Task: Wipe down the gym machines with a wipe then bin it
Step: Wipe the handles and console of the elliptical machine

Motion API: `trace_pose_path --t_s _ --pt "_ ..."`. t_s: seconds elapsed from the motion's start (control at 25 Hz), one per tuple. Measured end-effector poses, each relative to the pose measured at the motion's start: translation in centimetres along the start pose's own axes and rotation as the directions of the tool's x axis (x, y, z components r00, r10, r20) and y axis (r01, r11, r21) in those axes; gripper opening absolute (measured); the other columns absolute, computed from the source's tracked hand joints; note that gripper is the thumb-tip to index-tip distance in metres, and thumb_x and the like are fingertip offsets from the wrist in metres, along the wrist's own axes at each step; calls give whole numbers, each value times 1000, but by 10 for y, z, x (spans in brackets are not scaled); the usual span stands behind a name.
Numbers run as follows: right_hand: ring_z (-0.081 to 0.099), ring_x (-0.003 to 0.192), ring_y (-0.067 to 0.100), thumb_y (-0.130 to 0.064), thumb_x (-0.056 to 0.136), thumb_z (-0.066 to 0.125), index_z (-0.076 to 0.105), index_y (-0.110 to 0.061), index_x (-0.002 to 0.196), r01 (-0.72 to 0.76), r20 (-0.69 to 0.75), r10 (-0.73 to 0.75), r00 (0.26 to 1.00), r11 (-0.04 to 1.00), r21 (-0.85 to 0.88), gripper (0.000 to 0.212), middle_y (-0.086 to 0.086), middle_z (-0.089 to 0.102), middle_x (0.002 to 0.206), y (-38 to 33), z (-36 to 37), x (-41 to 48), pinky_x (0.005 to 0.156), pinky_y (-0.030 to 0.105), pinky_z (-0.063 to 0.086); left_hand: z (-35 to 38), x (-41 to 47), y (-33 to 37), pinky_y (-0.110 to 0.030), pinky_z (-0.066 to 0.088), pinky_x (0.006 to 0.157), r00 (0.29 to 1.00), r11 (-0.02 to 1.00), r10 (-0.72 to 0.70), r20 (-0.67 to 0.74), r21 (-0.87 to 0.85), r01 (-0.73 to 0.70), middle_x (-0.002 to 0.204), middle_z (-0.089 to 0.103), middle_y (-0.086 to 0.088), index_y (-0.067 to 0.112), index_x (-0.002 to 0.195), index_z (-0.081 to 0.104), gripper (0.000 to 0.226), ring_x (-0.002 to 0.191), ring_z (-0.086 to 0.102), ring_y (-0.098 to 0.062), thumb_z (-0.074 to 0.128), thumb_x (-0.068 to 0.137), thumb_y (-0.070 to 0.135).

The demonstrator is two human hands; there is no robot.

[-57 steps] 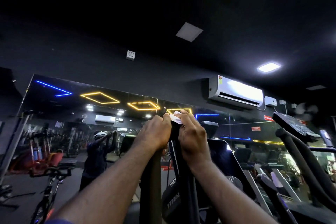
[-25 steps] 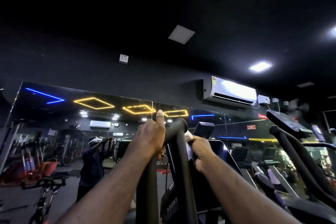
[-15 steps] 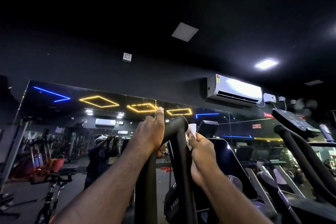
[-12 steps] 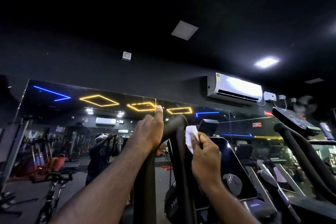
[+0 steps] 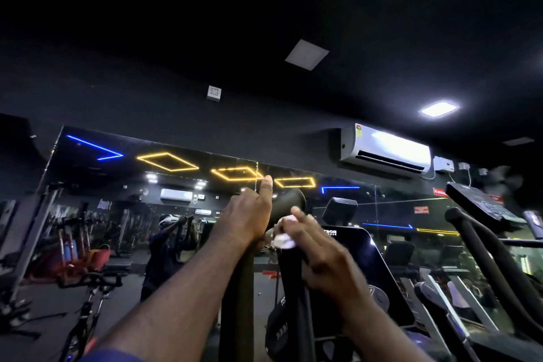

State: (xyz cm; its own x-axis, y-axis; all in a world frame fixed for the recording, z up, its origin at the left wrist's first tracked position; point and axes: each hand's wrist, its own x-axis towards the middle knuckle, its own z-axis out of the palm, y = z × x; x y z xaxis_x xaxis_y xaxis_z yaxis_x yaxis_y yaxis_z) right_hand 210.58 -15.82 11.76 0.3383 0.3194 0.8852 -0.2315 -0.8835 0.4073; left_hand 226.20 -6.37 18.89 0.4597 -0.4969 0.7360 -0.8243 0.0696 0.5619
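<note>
Gym mirror point(image 5: 117, 209) beyond, wipe point(image 5: 282, 241) inside right grip point(image 5: 323, 256)

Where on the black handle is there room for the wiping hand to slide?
Bare: the curved tip of the handle above the wipe, and its shaft below the right hand. Crowded: the middle, where the left hand grips the next post close beside.

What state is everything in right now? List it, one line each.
left hand: wrapped round the left bar, thumb pointing up
right hand: holding the wipe against the curved handle
wipe: crumpled, on the handle, not yet binned
ceiling light: on
yellow neon lights: lit
screen: dark
</note>
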Motion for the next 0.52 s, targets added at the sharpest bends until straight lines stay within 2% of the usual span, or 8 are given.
trace_pose_path --t_s 0.08,0.12,0.2,0.28,0.36,0.44,0.52 --pt "43 147 17 2 90 73 64 -7 134 -84 -24 85 996 996 32 45 10 63 142 0 4 12 114 40 46 -2 0 1 -38 52 72 1000 1000 6 -1 4 -6 88 69 -9 11 102 72 88 74 64 -20 13 102 76" --pt "44 147 18 -3 95 68 65 -5 133 -87 -18 89 996 994 72 38 9 62 143 -5 8 5 114 40 46 -1 -1 1 -39 55 72 1000 1000 9 6 5 -9 83 69 -8 13 96 72 85 70 65 -20 16 102 76" --pt "45 147 19 -11 103 55 68 -3 129 -19 39 13 999 989 144 30 6 65 138 -20 11 -25 119 36 40 0 -1 1 -43 61 75 1000 1000 16 19 26 -17 78 70 -8 14 87 70 80 67 68 -22 22 101 77" --pt "49 143 18 2 95 58 68 -8 122 29 119 -52 992 982 186 30 1 66 130 -29 6 -43 116 37 44 1 -2 0 -45 63 74 1000 999 19 9 41 -19 76 70 -8 14 85 69 77 65 70 -23 27 101 77" --pt "54 136 16 6 91 58 65 -15 115 -67 127 45 991 983 170 34 -1 62 129 -23 0 -27 107 37 51 0 -2 1 -44 61 72 1000 998 20 2 60 -20 76 70 -7 15 85 69 76 66 70 -23 28 101 76" --pt "51 140 18 5 93 63 64 -16 115 -124 85 115 990 987 103 31 2 61 133 -13 1 2 112 38 47 0 -2 2 -40 56 69 1000 996 20 -24 85 -18 77 69 -7 14 84 69 78 68 68 -22 27 99 78" --pt "51 140 23 -3 100 59 66 -10 112 -85 38 83 996 994 61 15 8 67 122 -18 17 2 113 41 47 0 0 1 -42 60 71 1000 996 14 -21 93 -12 79 70 -7 15 89 70 85 69 69 -22 26 91 88"
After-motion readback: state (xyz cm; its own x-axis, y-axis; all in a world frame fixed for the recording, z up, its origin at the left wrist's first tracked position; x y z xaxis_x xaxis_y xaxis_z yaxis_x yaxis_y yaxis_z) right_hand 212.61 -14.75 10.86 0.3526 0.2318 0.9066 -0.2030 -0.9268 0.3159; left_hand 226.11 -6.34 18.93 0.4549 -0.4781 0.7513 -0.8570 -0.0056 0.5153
